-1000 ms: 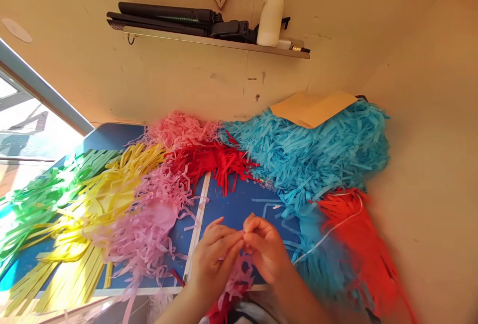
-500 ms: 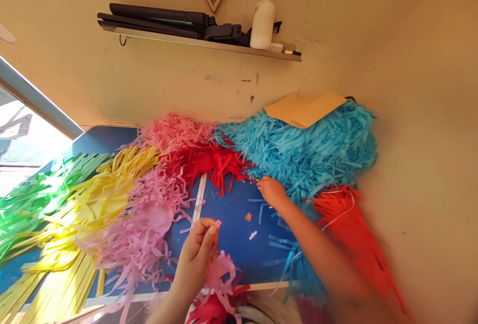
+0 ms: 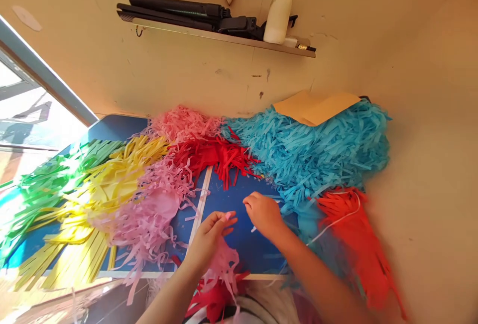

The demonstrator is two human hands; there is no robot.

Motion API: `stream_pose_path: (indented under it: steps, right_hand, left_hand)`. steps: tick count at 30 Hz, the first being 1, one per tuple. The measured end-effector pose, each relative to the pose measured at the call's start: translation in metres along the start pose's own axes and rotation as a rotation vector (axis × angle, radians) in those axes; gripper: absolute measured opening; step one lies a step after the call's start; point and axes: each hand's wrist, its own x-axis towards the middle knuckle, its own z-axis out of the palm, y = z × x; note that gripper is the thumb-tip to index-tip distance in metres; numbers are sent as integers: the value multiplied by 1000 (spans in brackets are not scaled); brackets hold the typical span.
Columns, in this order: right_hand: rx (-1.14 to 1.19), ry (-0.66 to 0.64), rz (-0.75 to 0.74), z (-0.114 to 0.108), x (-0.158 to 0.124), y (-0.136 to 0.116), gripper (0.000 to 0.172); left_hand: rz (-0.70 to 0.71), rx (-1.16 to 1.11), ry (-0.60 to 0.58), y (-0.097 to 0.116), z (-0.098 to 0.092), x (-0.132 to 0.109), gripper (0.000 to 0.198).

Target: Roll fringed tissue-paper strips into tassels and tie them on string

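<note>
My left hand [image 3: 209,234] is above the blue table, thumb and forefinger pinching a small pink paper piece [image 3: 228,216]. My right hand [image 3: 264,214] is just to its right, fingers pressed together, and whatever is in them is hidden. The two hands are close but apart. Below my left hand hangs a pink tissue-paper fringe [image 3: 225,259], with red fringe [image 3: 214,298] at my lap. Beyond the hands lies a bunch of red paper fringe [image 3: 214,155].
Blue fringe [image 3: 317,150] is heaped at the back right under an orange sheet [image 3: 315,107]. Orange-red fringe [image 3: 358,239] with a white cord lies right; lilac [image 3: 149,209], yellow [image 3: 112,189] and green [image 3: 56,179] bunches spread left. A wall shelf [image 3: 224,35] holds a white bottle [image 3: 278,15].
My right hand has drawn back from beside the red fringe toward my left hand. My left hand has moved slightly right, its fingers loosened a little. The view has shifted slightly.
</note>
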Motion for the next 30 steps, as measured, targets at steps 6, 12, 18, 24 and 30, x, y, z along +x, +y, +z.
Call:
stream_pose_path:
  steps: [6, 12, 18, 24, 30]
  right_hand:
    - [54, 55, 88, -1, 6, 25, 22]
    - [60, 31, 92, -19, 5, 46, 21]
    - [48, -139, 0, 2, -21, 54, 15]
    - [45, -108, 5, 11, -40, 36, 16]
    - [262, 152, -171, 7, -63, -7, 16]
  left_hand:
    - [-48, -46, 92, -22, -9, 27, 53]
    - [-9, -169, -30, 4, -23, 9, 45]
    - [65, -263, -63, 46, -46, -25, 35]
    - [-11, -222, -55, 37, -31, -23, 36]
    - [-309, -413, -149, -6, 17, -15, 30]
